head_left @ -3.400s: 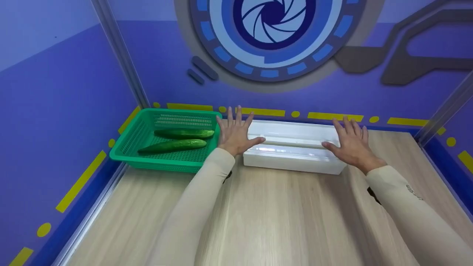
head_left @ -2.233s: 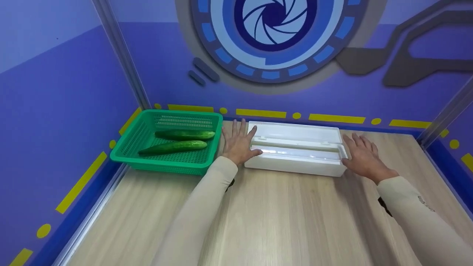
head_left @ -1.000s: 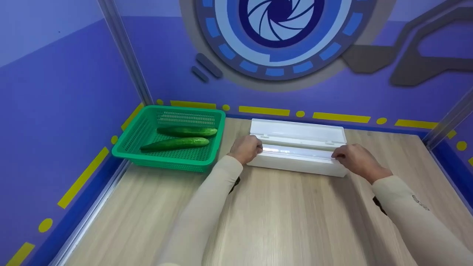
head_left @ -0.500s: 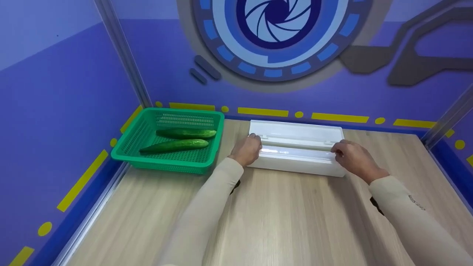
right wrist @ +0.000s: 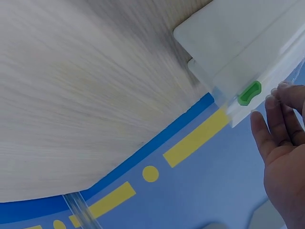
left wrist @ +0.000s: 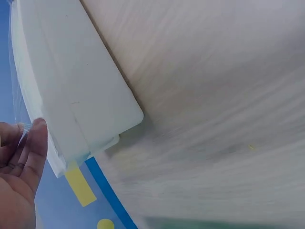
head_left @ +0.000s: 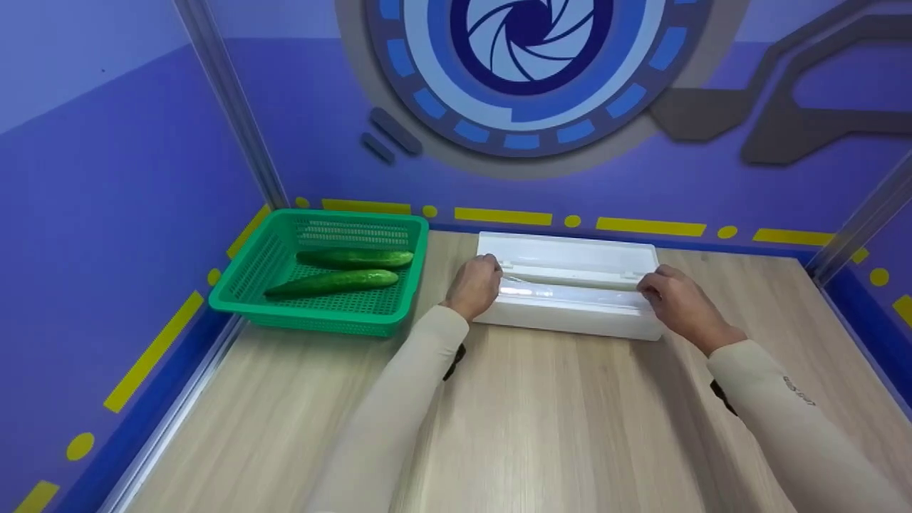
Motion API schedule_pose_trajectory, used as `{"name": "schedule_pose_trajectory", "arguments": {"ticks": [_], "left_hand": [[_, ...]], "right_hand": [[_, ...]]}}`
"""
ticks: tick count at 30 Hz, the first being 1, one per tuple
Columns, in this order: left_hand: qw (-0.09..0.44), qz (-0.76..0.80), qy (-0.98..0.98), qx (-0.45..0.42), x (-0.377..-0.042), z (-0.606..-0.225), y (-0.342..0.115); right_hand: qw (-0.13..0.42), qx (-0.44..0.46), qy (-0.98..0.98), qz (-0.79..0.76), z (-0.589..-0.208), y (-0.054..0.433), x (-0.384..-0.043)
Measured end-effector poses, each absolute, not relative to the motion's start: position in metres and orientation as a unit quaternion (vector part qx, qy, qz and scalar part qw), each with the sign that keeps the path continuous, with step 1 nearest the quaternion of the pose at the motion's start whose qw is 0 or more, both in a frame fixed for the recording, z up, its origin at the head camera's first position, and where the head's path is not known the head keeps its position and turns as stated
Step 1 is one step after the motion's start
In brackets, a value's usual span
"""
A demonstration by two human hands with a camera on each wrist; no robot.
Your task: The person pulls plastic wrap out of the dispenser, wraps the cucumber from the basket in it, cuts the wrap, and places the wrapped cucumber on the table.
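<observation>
A white cling film dispenser (head_left: 570,318) stands at the back of the table with its lid (head_left: 570,249) raised. Clear cling film (head_left: 548,291) shows inside it, shiny along the roll. At the dispenser's left end, my left hand (head_left: 476,286) pinches one corner of the film between thumb and fingers; in the left wrist view, thin film (left wrist: 16,90) stretches up from the fingertips. My right hand (head_left: 680,303) pinches the film at the right end, beside a small green slider (right wrist: 250,93) seen in the right wrist view. The fingertips are partly hidden in the head view.
Left of the dispenser stands a green plastic basket (head_left: 313,319) with two cucumbers in it, one in front (head_left: 331,283) and one behind (head_left: 354,257). The wooden table (head_left: 527,413) meets blue printed walls at the back and both sides.
Both hands, first spread over the dispenser, have come down to its ends and curled to pinch the film. Since half a second ago, the film's edge has risen slightly near the left hand.
</observation>
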State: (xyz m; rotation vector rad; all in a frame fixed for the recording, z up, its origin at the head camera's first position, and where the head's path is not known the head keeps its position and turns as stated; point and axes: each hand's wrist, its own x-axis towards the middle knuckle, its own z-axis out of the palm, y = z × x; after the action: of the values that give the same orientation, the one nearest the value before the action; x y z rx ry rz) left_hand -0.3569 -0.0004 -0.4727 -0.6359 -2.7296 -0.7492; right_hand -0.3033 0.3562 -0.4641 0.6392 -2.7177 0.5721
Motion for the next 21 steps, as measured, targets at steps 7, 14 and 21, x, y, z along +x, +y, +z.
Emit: {"name": "schedule_pose_trajectory", "arguments": {"ticks": [7, 14, 21], "left_hand": [[0.116, -0.281, -0.931, -0.202, -0.3553, -0.4730, 0.0008], [0.126, -0.249, -0.941, -0.194, -0.3556, -0.4737, 0.0023], [0.163, -0.231, -0.940, -0.192, -0.3544, -0.4706, -0.0020]], "right_hand": [[0.140, 0.184, -0.957, 0.178, -0.4630, 0.3547, -0.3030], [0.112, 0.144, -0.969, 0.168, -0.4598, 0.3529, -0.3011], [0.126, 0.157, -0.960, 0.194, -0.4595, 0.3559, -0.3004]]}}
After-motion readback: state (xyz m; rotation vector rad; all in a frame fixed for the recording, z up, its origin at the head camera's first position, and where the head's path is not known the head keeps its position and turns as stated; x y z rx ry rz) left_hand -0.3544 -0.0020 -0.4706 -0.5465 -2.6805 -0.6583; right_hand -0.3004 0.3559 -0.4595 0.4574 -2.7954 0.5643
